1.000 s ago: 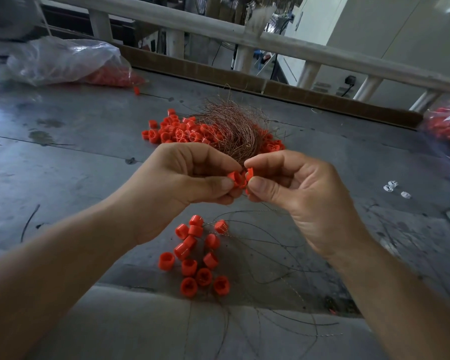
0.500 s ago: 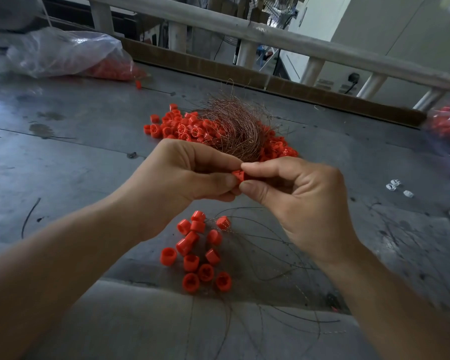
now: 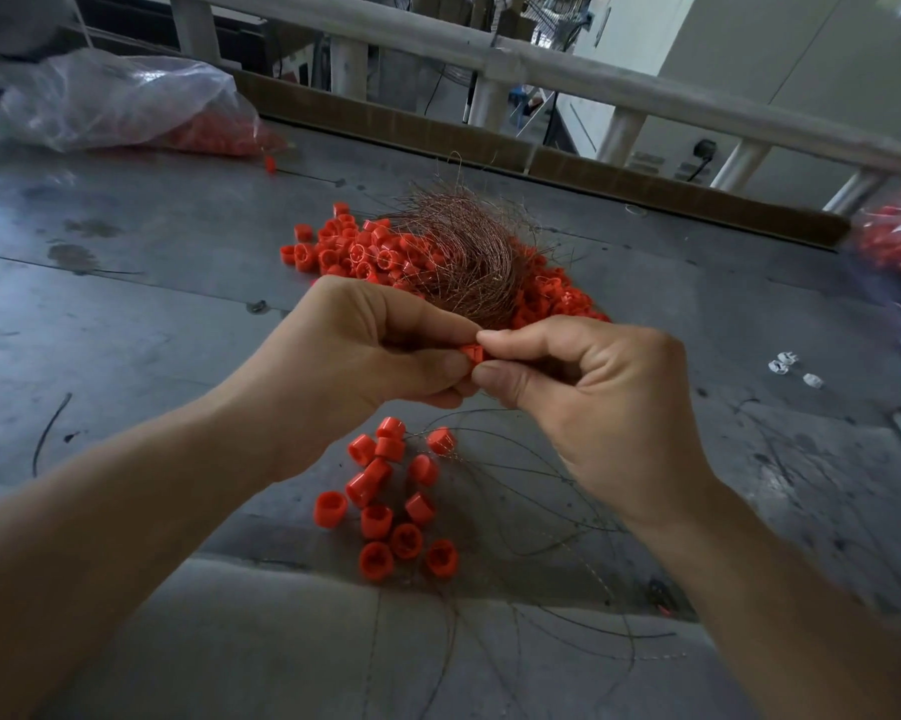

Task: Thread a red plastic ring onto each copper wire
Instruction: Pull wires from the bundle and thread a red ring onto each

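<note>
Over the middle of the table (image 3: pixel 126 314) the left hand (image 3: pixel 365 366) and right hand (image 3: pixel 594 397) have drawn together. A second ago their fingertips stood slightly apart with two bits of red between them. Now thumbs and forefingers meet, and both hands pinch one ring (image 3: pixel 472 352), mostly covered by the fingers. Whether a wire runs through it cannot be made out.

Two clear bags of red rings lie on the table: the left bag (image 3: pixel 116 101) at the far left corner and the right bag (image 3: pixel 895 246) at the right edge, cut off by the frame. One bundle (image 3: pixel 464 262) of copper wire sits toward the far edge on a pile (image 3: pixel 344 252) of rings too many to count; the hands hide its near side. By the near edge, below the hands, a group (image 3: pixel 386 501) of thirteen rings lies as before. Thin wires (image 3: pixel 542 511) curl from it toward the right and over the near edge, and their ends are hard to follow. Three white bits (image 3: pixel 788 363) lie near the right edge. One stray ring (image 3: pixel 269 163) lies just beside the left bag.
</note>
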Tool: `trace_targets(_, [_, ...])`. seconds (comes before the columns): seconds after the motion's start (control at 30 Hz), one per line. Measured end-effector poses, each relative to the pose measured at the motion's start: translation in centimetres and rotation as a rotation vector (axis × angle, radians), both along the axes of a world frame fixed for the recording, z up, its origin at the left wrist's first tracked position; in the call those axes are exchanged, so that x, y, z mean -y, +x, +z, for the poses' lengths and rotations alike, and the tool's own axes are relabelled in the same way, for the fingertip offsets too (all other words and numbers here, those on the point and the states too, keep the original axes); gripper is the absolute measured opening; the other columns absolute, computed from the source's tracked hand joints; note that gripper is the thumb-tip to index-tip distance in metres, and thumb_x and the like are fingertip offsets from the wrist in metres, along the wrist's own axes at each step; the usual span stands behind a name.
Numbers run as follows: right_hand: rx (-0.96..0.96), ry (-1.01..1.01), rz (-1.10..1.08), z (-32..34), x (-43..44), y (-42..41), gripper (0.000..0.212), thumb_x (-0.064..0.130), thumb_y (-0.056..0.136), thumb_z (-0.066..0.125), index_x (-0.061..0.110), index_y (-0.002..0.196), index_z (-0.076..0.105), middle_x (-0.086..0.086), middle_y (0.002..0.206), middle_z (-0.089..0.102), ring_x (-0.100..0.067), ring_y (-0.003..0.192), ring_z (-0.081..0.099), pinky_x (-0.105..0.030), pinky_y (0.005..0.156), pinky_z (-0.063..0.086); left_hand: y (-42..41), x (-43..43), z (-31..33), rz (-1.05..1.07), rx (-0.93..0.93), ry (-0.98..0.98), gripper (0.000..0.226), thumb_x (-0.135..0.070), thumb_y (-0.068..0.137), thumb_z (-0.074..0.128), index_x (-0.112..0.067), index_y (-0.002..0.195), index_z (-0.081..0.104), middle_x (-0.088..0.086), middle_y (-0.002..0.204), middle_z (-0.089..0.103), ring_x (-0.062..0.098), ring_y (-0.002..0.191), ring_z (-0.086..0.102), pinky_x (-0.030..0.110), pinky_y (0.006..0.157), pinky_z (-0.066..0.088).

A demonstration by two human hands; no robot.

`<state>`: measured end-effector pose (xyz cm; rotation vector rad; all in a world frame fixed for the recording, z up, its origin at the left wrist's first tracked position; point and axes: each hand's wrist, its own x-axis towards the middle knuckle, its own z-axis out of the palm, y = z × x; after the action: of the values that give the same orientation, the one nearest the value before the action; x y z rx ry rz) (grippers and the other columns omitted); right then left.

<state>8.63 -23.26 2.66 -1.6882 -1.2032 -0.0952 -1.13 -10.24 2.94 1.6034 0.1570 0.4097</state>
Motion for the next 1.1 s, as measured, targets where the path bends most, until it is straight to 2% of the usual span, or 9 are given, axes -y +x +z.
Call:
trace_targets(0.2, [0.138, -0.009, 0.004, -0.1, 0.1, 0.1, 0.023, 0.013, 0.066, 0.072, 0.003, 0.087, 0.071, 0.008, 0.082, 0.063, -0.005, 0.083, 0.063, -0.012, 0.070, 0.052, -0.3, 0.1, -0.1, 0.002, 0.037, 0.127, 0.022, -0.016, 0.055, 0.064, -0.023, 0.074, 0.071, -0.004, 0.067, 0.072, 0.007, 0.061, 0.068, 0.011, 0.058, 0.051])
trace_targets(0.3, [0.220, -0.021, -0.013, -0.3, 0.0, 0.2, 0.020, 0.009, 0.065, 0.072, 0.002, 0.083, 0.072, 0.001, 0.078, 0.068, -0.007, 0.084, 0.062, -0.011, 0.071, 0.051, -0.1, 0.2, -0.2, 0.051, 0.035, 0.213, 0.022, -0.017, 0.054, 0.065, -0.026, 0.075, 0.069, -0.010, 0.067, 0.072, 0.006, 0.060, 0.068, 0.009, 0.058, 0.050])
trace_targets(0.43, [0.216, -0.036, -0.006, -0.6, 0.0, 0.5, 0.019, 0.008, 0.064, 0.074, 0.002, 0.081, 0.072, -0.003, 0.078, 0.070, -0.007, 0.083, 0.062, -0.013, 0.070, 0.052, -0.2, 0.4, -0.3, 0.093, 0.036, 0.330, 0.022, -0.022, 0.055, 0.064, -0.032, 0.074, 0.067, -0.016, 0.071, 0.071, 0.002, 0.059, 0.067, 0.008, 0.058, 0.050])
trace_targets(0.6, [0.131, 0.010, 0.024, -0.2, 0.2, 0.3, 0.021, 0.013, 0.066, 0.072, 0.003, 0.084, 0.072, 0.009, 0.080, 0.062, -0.004, 0.081, 0.063, -0.012, 0.068, 0.052, -0.2, 0.1, -0.3, 0.003, 0.046, 0.104, 0.026, -0.020, 0.052, 0.066, -0.025, 0.077, 0.073, -0.001, 0.069, 0.073, 0.010, 0.061, 0.069, 0.013, 0.058, 0.052])
trace_targets(0.7, [0.125, 0.019, 0.038, -0.3, 0.1, 0.1, 0.021, 0.014, 0.066, 0.072, 0.002, 0.083, 0.072, 0.010, 0.079, 0.062, -0.004, 0.079, 0.064, -0.013, 0.066, 0.053, -0.3, -0.1, -0.3, -0.033, 0.024, 0.050, 0.030, -0.017, 0.053, 0.065, -0.024, 0.081, 0.072, 0.001, 0.069, 0.073, 0.011, 0.063, 0.069, 0.014, 0.058, 0.052])
trace_targets(0.87, [0.089, 0.029, 0.077, -0.1, 0.1, 0.4, 0.021, 0.017, 0.064, 0.073, 0.008, 0.083, 0.071, 0.008, 0.077, 0.064, -0.006, 0.075, 0.065, -0.016, 0.066, 0.053, -0.4, -0.4, 0.0, -0.131, -0.028, -0.067, 0.027, -0.020, 0.052, 0.066, -0.022, 0.078, 0.076, 0.006, 0.069, 0.072, 0.013, 0.065, 0.069, 0.016, 0.058, 0.053])
trace_targets(0.97, [0.037, 0.055, 0.142, 0.2, 0.3, 0.4, 0.026, 0.019, 0.064, 0.073, 0.014, 0.088, 0.066, 0.009, 0.075, 0.064, -0.006, 0.073, 0.065, -0.019, 0.065, 0.053, -0.5, -0.6, 0.1, -0.174, -0.044, -0.143, 0.026, -0.012, 0.057, 0.073, -0.018, 0.082, 0.075, 0.009, 0.071, 0.072, 0.015, 0.065, 0.070, 0.018, 0.056, 0.053])
trace_targets(1.03, [0.020, 0.065, 0.171, 0.2, 0.2, 0.5, 0.027, 0.018, 0.064, 0.073, 0.014, 0.089, 0.065, 0.009, 0.075, 0.064, -0.006, 0.071, 0.065, -0.020, 0.065, 0.053, -0.5, -0.6, 0.1, -0.177, -0.050, -0.165, 0.035, -0.018, 0.051, 0.075, -0.018, 0.086, 0.073, 0.011, 0.072, 0.072, 0.018, 0.065, 0.070, 0.019, 0.055, 0.053])
trace_targets(1.1, [0.011, 0.060, 0.183, 0.2, 0.1, 0.5, 0.026, 0.018, 0.065, 0.073, 0.014, 0.089, 0.065, 0.009, 0.075, 0.064, -0.006, 0.071, 0.064, -0.020, 0.065, 0.052, -0.5, -0.7, 0.1, -0.178, -0.057, -0.164, 0.040, -0.014, 0.050, 0.080, -0.017, 0.089, 0.072, 0.013, 0.073, 0.071, 0.019, 0.065, 0.070, 0.019, 0.055, 0.053])
